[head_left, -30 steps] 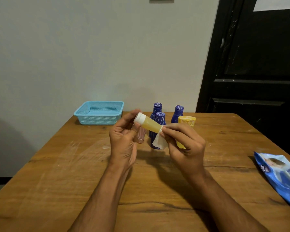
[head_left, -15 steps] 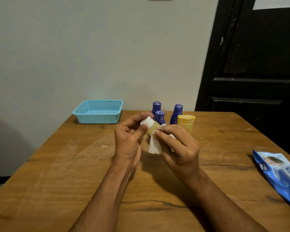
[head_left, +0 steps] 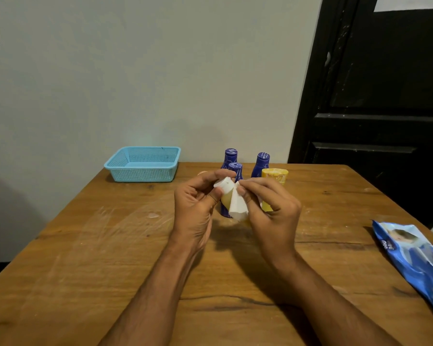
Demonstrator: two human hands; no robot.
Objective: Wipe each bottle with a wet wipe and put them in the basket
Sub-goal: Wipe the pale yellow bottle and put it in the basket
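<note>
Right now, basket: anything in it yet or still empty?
Looks empty. The blue basket shows only bare mesh inside, though its near wall hides part of the floor. The yellow bottle is held above the table.

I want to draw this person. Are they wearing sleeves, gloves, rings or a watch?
None show. The left hand and right hand are bare, with no gloves or visible rings. Both forearms are bare to the picture's bottom edge: no sleeves, watch or bracelet in view.
</note>
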